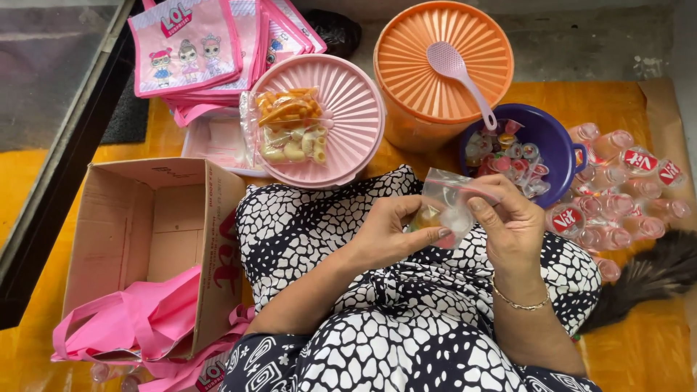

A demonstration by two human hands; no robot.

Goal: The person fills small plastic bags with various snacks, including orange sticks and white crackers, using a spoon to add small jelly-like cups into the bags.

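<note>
The dress (406, 341) is showing a black-and-white pebble and swirl print. The round lid (341, 120) is showing pale pink, the tub (435, 72) orange, the spoon (457, 72) lilac. The bowl (555, 145) is showing deep purple, holding sweets (512, 160) in red, pink and green. The bags (141, 319) are showing bright pink. The carton (145, 232) is showing plain brown. The floor mat (639, 356) is showing yellow-orange. The bottles (624, 189) are showing clear with red-and-white labels.

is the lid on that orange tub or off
On. The ribbed lid covers the orange tub, and a pink spoon lies on top.
</note>
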